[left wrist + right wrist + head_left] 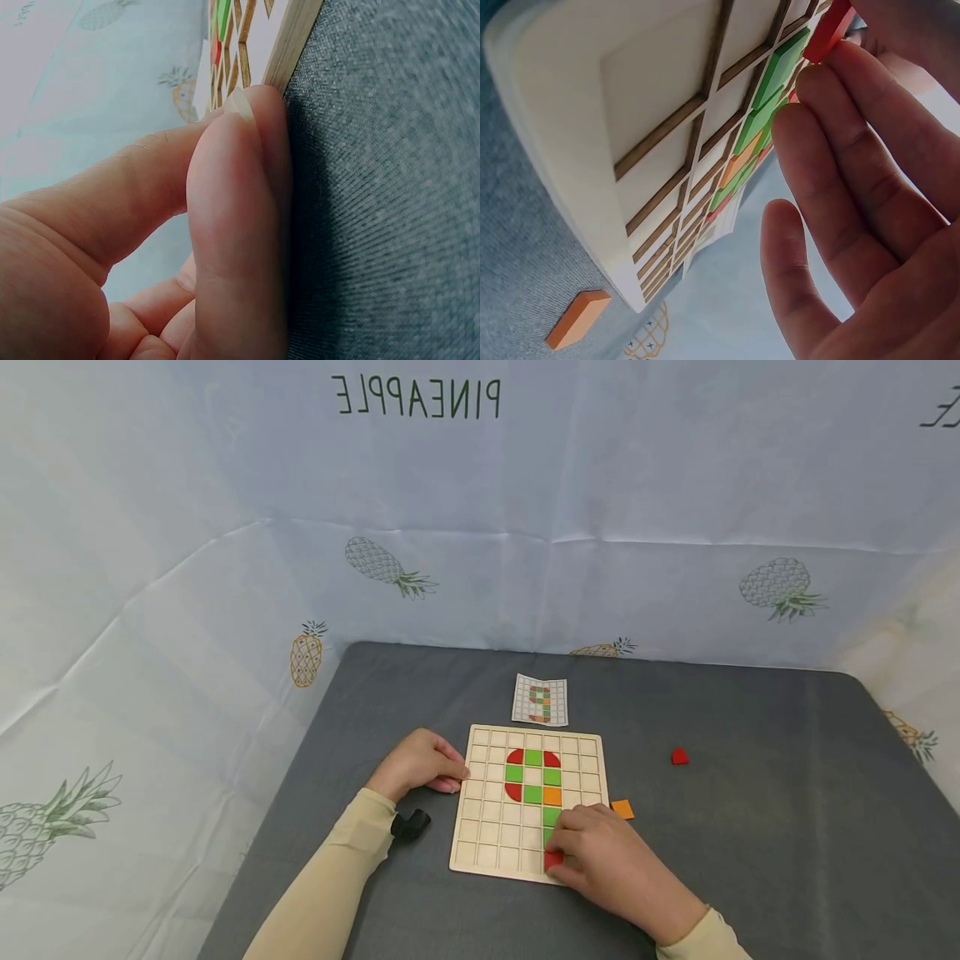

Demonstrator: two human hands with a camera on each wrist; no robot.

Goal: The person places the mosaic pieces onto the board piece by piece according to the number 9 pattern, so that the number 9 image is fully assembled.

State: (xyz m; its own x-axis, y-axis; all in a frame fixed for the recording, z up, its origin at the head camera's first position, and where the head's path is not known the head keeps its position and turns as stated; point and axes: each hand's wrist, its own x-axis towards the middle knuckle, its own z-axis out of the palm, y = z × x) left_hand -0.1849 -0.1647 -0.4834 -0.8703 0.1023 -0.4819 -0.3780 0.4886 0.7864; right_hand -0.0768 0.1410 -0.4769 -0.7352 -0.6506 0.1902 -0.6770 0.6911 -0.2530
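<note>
A pale wooden grid board (pixel 487 833) lies on the dark table. Set in its cells are red rounded tiles (pixel 514 791), several green tiles (pixel 533 757) and an orange tile (pixel 552 796). My right hand (pixel 603 860) pinches a red tile (pixel 553 859) at the board's lower right part, below the green column; the same red tile (pixel 829 34) shows between thumb and fingers in the right wrist view. At the board's left edge, my left hand (pixel 423 764) grips the rim between thumb and bent fingers; the thumb (pixel 232 187) partly hides the contact.
A small printed pattern card (pixel 540 700) lies behind the board. To the right are a loose orange tile (pixel 622 809), close to the board's edge, and a loose red tile (pixel 679 756) farther off. A fabric backdrop with pineapples (pixel 375 560) rises behind the table.
</note>
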